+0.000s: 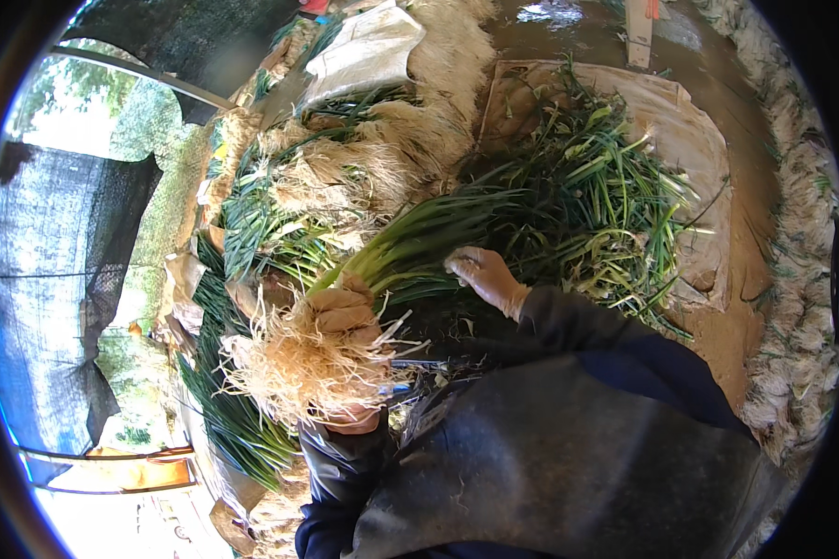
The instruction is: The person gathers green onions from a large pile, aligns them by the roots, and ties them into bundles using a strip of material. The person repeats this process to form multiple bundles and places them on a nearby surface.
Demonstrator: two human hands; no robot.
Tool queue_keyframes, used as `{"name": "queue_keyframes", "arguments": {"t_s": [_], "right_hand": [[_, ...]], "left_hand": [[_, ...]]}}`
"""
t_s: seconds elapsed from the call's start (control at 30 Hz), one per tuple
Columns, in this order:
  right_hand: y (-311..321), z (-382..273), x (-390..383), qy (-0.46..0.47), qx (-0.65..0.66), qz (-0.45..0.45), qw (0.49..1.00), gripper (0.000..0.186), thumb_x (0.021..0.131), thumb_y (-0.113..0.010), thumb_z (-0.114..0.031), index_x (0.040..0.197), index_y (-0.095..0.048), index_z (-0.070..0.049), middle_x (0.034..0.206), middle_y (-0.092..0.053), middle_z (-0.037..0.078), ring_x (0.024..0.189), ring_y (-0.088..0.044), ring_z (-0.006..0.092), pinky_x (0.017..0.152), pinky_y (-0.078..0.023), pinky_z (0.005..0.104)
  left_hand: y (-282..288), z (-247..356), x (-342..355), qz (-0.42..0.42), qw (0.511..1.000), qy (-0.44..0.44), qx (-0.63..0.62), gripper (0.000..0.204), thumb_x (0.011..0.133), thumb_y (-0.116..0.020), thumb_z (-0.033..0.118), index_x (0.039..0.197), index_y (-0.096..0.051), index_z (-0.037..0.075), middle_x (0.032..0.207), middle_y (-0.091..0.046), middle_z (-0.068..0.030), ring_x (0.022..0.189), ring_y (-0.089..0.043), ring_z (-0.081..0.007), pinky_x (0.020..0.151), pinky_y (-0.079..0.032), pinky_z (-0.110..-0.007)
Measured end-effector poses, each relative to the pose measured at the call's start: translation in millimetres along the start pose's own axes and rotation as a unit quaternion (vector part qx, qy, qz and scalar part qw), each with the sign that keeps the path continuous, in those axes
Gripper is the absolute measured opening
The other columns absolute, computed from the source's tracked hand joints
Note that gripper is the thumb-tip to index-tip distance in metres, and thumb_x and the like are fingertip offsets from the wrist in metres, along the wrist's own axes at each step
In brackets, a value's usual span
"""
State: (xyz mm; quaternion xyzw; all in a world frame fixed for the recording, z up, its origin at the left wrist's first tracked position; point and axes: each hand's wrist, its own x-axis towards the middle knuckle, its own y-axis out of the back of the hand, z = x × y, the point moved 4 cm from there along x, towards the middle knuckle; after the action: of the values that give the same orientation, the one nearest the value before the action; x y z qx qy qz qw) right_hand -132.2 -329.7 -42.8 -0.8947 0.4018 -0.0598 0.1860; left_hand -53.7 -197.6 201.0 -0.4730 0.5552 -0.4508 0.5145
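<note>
A bundle of green onions (419, 228) lies across my left hand (340, 312), its pale stringy roots (280, 368) fanned toward me and covering much of that hand and wrist. The fingers wrap round the bundle near the base of the green leaves. My right hand (485, 279) is just right of the bundle's leaves, with bent fingers pressed together; whatever they hold, if anything, is too small to tell. Under the roots, a partly hidden blue and metal edge shows beside my dark apron (569, 447).
Loose green leaves (615, 205) are heaped on a tan sheet (699, 233) at right. Stacked rooted bundles (401, 140) stand beyond, under a pale sack (359, 51). More roots (788, 317) line the right edge; dark shade netting (65, 233) hangs at left.
</note>
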Motion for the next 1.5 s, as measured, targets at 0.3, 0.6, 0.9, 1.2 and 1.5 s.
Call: {"name": "queue_keyframes", "arguments": {"t_s": [0.3,0.6,0.9,1.2,1.5], "right_hand": [[-38,-46,-10,0.349,-0.478,0.061,0.804,0.018,0.077,-0.075,-0.030,0.084,-0.067,-0.015,0.078,-0.063,0.001,0.078,-0.061,0.0240,0.075,-0.046,0.0379],[29,9,-20,0.385,-0.576,-0.041,0.719,0.013,0.081,-0.072,-0.027,0.078,-0.065,-0.017,0.070,-0.059,0.000,0.070,-0.060,0.0208,0.076,-0.046,0.0354],[108,40,-74,-0.345,0.050,-0.192,0.917,0.086,0.094,-0.046,-0.066,0.147,-0.037,0.001,0.144,-0.046,0.026,0.129,-0.052,0.0321,0.108,-0.042,0.0415],[-85,-27,-66,-0.215,0.473,-0.356,0.777,0.102,0.076,-0.041,-0.083,0.148,-0.038,-0.010,0.152,-0.040,0.011,0.139,-0.039,0.0283,0.115,-0.032,0.0490],[-4,-3,-5,-0.054,0.542,-0.183,0.818,0.062,0.099,-0.044,-0.054,0.143,-0.046,-0.011,0.142,-0.052,0.012,0.130,-0.049,0.0318,0.109,-0.039,0.0489]], "left_hand": [[14,1,-7,-0.024,0.999,-0.009,-0.027,0.048,0.094,-0.060,0.024,0.129,-0.038,0.001,0.094,-0.059,0.0074,0.079,-0.056,-0.0067,0.063,-0.042,-0.028],[29,4,-17,-0.002,1.000,0.009,0.000,0.055,0.094,-0.061,0.025,0.132,-0.033,-0.005,0.095,-0.058,0.0079,0.079,-0.056,-0.0090,0.066,-0.042,-0.027],[36,-3,-19,0.086,0.987,0.107,0.080,0.057,0.084,-0.067,0.029,0.123,-0.047,-0.007,0.076,-0.062,0.0053,0.064,-0.061,-0.0123,0.061,-0.050,-0.029],[56,30,-99,0.119,0.782,0.371,0.486,0.050,0.094,-0.065,0.021,0.134,-0.046,-0.004,0.116,-0.064,-0.0124,0.096,-0.066,-0.0163,0.077,-0.059,-0.030],[56,29,-170,-0.018,0.468,0.390,0.793,0.035,0.084,-0.075,0.020,0.110,-0.063,-0.001,0.091,-0.070,-0.0108,0.082,-0.063,-0.0193,0.073,-0.054,-0.037]]}}
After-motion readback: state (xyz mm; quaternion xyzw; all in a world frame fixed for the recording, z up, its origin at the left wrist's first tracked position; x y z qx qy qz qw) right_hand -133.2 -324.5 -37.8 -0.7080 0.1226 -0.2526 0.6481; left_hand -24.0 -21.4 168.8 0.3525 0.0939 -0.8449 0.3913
